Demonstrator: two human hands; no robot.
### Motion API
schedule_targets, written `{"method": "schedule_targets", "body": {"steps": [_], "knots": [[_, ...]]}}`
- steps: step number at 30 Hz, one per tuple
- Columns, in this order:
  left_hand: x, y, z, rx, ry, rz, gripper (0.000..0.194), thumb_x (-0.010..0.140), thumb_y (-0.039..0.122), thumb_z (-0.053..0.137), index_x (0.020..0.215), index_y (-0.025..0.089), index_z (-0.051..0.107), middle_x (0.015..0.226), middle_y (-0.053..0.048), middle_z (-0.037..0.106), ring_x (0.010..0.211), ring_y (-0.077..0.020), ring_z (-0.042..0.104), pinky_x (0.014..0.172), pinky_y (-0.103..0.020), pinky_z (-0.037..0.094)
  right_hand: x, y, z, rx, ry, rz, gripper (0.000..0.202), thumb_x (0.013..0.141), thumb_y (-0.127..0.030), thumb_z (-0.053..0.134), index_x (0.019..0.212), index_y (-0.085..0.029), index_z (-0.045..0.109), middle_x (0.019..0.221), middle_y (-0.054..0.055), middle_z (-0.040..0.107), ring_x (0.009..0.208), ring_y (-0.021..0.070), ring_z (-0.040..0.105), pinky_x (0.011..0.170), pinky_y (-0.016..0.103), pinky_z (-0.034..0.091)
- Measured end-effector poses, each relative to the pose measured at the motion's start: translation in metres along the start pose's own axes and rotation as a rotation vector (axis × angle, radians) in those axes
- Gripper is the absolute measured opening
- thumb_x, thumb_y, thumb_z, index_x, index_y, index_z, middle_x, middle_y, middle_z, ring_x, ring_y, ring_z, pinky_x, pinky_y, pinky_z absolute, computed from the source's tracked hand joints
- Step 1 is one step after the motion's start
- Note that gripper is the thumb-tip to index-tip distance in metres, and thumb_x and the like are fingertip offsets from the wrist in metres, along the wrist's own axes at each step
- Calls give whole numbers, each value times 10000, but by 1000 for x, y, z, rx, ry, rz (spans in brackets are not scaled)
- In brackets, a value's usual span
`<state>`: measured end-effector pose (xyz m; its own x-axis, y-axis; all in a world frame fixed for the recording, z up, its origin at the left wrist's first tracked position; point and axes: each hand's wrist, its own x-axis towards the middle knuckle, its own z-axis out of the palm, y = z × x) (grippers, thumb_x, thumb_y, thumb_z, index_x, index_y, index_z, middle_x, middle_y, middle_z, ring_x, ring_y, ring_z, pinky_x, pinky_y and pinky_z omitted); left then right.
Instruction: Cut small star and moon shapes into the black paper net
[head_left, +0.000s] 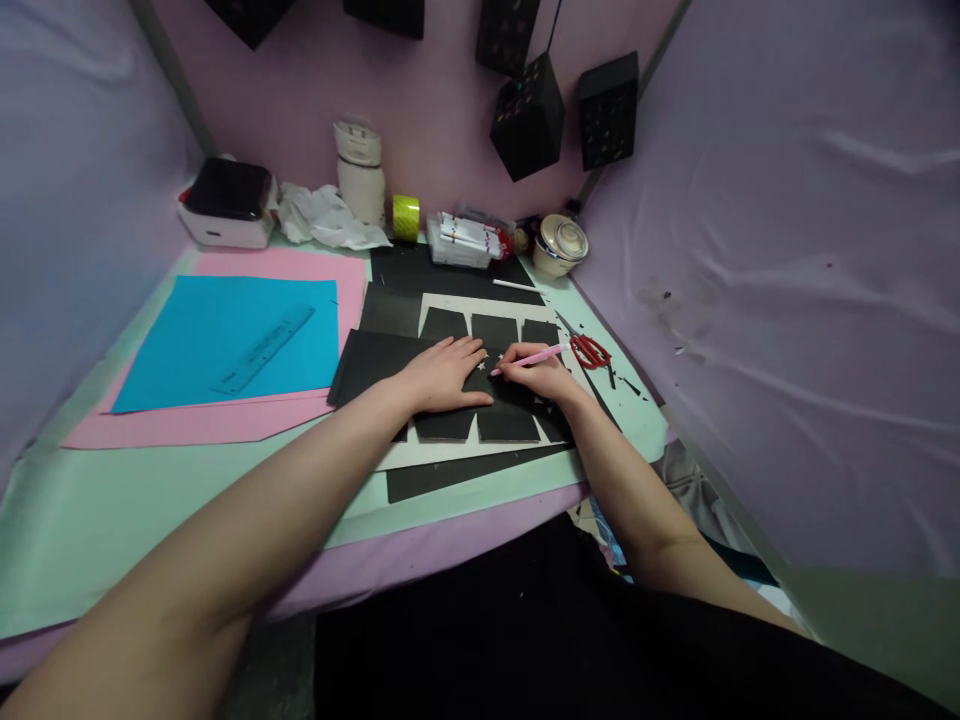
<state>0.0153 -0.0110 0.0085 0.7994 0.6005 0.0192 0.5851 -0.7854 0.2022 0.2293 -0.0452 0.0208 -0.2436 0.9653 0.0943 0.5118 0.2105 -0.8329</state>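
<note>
Flat on a black card cut-out (379, 362) with tabs along its edges lies my left hand (448, 375), fingers stretched out. My right hand (541, 375) is closed round a pink pen-shaped craft knife or pen (541, 355); which one I cannot tell. Its tip meets the black card just right of my left fingertips. Small star-shaped openings (481, 366) show pale in the card between the hands. Beneath the card is a white sheet (450, 455), with another black sheet (465, 478) under that.
Red-handled scissors (590, 352) and black scraps lie at the right. Blue sheet (176, 340) with a ruler (266, 348) rests on pink sheets (187, 428) at left. Along the back stand a white bottle (361, 175), yellow tape (406, 217), a marker box (461, 240) and a lidded bowl (561, 245). Black boxes (529, 115) hang above.
</note>
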Motion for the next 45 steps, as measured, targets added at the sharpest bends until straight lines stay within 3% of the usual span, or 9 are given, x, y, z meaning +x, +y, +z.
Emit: {"method": "schedule_targets", "body": {"steps": [16,23,26,45], "knots": [[-1,2,-2,4,-6,-5,916,835,738,403,1491,103,325,1589,-151,240,1477,-258,194,1194,-389,101,-7,3,8,-58,101,-64,244,818,-341,598,622,-196,589,600,-1,629,582,136,533,557,252,388],[0,1,-1,2,-4,-4,905,827,739,408,1495,135,320,1589,-141,246,1477,-256,191,1191,-382,95,-11,10,11,-53,95,-113,190,838,-378,602,851,-201,673,753,26,690,635,154,597,586,268,445],[0,1,-1,3,-7,-1,907,823,748,403,1494,141,324,1588,-143,248,1477,-257,195,1189,-388,98,-12,11,12,-85,90,-143,191,838,-371,604,865,-201,685,831,44,718,693,167,629,636,280,473],[1,-1,2,2,16,-1,910,827,750,400,1488,128,334,1588,-145,246,1477,-247,195,1191,-380,100,-13,8,15,-167,156,-164,124,820,-293,576,753,-203,629,694,14,672,604,150,579,582,259,427]]}}
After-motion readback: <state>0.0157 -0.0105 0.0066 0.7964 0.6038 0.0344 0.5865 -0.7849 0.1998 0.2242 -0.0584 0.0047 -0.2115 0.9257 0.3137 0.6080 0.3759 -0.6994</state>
